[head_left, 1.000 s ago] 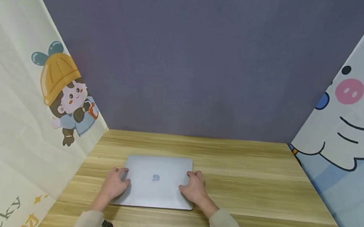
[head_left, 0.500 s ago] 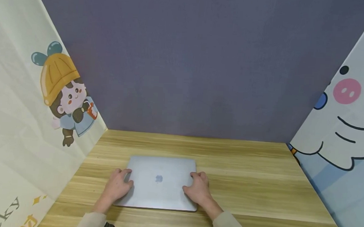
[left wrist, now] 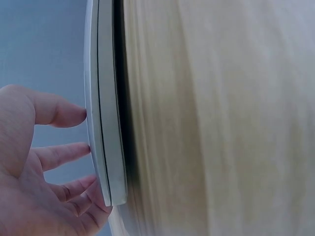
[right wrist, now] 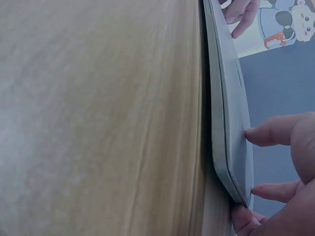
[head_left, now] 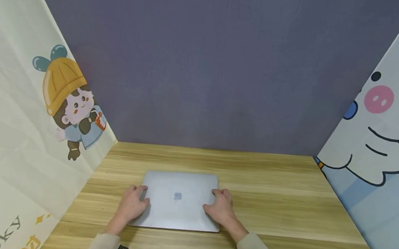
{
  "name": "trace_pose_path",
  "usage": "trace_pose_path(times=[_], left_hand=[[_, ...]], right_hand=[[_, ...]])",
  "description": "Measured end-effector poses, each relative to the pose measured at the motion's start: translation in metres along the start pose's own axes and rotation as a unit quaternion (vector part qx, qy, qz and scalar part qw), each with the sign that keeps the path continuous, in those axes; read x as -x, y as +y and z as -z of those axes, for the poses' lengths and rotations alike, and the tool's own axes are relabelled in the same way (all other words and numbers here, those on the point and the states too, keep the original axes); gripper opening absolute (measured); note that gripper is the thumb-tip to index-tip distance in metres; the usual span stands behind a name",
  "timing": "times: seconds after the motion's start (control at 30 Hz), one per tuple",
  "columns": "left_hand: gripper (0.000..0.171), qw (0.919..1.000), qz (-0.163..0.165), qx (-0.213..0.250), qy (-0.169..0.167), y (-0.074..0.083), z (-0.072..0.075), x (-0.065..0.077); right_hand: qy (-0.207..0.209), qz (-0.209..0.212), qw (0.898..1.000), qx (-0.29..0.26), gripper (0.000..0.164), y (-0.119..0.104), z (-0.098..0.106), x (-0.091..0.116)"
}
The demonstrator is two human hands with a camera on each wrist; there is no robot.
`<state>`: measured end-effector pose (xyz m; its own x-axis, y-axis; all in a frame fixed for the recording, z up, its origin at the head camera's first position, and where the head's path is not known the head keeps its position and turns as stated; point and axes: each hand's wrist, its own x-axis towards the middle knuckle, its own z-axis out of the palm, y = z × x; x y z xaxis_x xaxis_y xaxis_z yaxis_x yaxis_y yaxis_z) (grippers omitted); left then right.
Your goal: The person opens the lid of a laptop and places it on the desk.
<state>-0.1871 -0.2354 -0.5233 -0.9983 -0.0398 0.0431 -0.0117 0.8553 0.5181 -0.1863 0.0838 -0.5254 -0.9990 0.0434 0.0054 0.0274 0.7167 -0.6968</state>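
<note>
Closed silver laptop point(head_left: 178, 206) has slid slightly rightward.

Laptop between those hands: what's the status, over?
Left hand, right hand: gripping opposite sides. Laptop: closed, logo facing up. No obstacle visible beside it.

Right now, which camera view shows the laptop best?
The head view: it shows the closed laptop nearly whole from above, logo included, with the left hand and right hand covering only parts of its sides. Each wrist view shows only part of it, edge-on, including the seam.
</note>
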Motion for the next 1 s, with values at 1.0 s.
trace_pose_path(times=[1.0], left_hand=[[0.050,0.9997,-0.020,0.009,-0.005,0.025,-0.015,0.006]], right_hand=[[0.020,0.007,1.000,0.012,0.065,0.025,0.021,0.003]])
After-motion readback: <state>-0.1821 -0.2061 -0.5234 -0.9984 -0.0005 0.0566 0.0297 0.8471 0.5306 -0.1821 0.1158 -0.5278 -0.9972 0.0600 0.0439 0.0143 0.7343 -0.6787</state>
